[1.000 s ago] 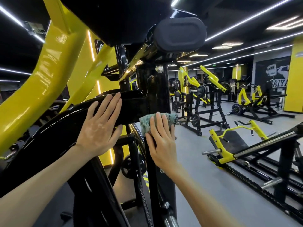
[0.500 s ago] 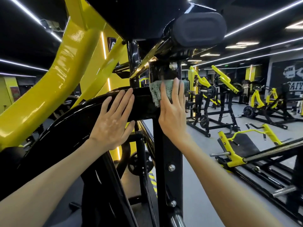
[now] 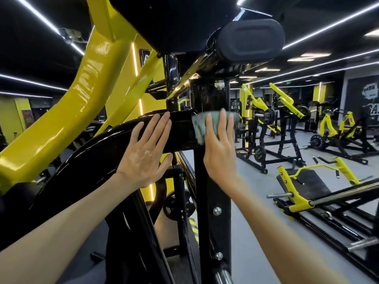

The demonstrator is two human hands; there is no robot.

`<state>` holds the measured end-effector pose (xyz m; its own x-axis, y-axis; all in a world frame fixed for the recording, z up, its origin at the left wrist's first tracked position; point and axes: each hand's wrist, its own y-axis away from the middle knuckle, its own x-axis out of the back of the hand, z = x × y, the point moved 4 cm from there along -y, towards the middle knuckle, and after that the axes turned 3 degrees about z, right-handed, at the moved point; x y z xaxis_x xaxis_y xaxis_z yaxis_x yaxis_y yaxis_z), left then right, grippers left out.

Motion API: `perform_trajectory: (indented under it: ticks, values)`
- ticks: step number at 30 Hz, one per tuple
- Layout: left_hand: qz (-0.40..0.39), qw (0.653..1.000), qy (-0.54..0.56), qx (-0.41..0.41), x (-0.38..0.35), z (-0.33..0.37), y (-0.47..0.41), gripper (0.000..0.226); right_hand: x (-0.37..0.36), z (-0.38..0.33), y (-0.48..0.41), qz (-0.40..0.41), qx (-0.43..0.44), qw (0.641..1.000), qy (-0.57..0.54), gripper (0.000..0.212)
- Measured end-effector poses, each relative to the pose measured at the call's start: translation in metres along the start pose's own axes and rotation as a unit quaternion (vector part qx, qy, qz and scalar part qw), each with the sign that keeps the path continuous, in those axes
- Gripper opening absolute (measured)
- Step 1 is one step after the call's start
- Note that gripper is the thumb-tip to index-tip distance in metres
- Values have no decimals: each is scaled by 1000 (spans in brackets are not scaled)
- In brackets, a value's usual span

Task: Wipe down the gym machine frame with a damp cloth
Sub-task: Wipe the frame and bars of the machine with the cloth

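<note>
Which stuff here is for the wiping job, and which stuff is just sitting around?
For the job: cloth, right hand pressing it, black post, left hand flat on curved black bar.

Just around: yellow machines behind, low yellow machine on the floor, ceiling light strips.

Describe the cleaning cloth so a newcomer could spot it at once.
Find the black oval pad near the top, then follow the black upright post beneath it down to where the curved black beam joins. There the right hand presses a crumpled cloth flat against the post. It is the only soft, grey-green thing among glossy black and yellow metal.
</note>
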<state>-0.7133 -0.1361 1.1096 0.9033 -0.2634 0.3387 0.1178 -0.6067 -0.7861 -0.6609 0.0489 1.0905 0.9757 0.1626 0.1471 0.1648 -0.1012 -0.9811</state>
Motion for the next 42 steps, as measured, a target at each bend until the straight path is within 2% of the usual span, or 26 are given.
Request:
perform_trajectory:
  ticks: [3, 7, 12, 15, 17, 20, 24, 28, 30, 33, 37, 39, 42]
  values:
    - [6, 1000, -3, -5, 0, 0, 1, 80, 3, -10, -49, 11, 5, 1000, 24, 58]
    - [11, 1000, -9, -4, -1, 0, 0, 80, 0, -11, -38, 10, 8, 1000, 17, 58]
    - [14, 1000, 0, -5, 0, 1, 1, 80, -15, 3, 73, -3, 11, 1000, 7, 53]
    - [7, 1000, 3, -10, 1, 1, 1, 80, -25, 5, 164, -62, 35, 997, 33, 62]
    - [-1, 1000, 4, -10, 2, 0, 2, 80, -27, 7, 189, -82, 22, 995, 44, 64]
    - [-9, 1000, 2, -12, 3, 1, 1, 81, -24, 5, 168, -91, -19, 996, 16, 63]
    - [-3, 1000, 8, -13, 4, 0, 2, 81, -10, 0, 64, -28, -56, 998, -27, 55]
    - [0, 1000, 18, -15, 4, 0, 2, 80, 0, 1, -7, -11, -31, 999, -11, 57]
    - [0, 1000, 16, -17, 3, -1, 2, 80, -3, 6, 12, -6, -28, 1000, -14, 57]
    - [2, 1000, 18, -16, 3, 0, 1, 80, -11, 14, 97, -6, -50, 999, -11, 57]
    - [6, 1000, 17, -17, 2, 0, 2, 81, -15, 17, 190, -76, -31, 997, -6, 66]
    - [10, 1000, 15, -17, 2, -1, 1, 82, -13, 18, 168, -77, -23, 997, -15, 63]
    - [11, 1000, 13, -14, 3, 0, 1, 83, -7, 11, 87, -54, -32, 997, -35, 55]
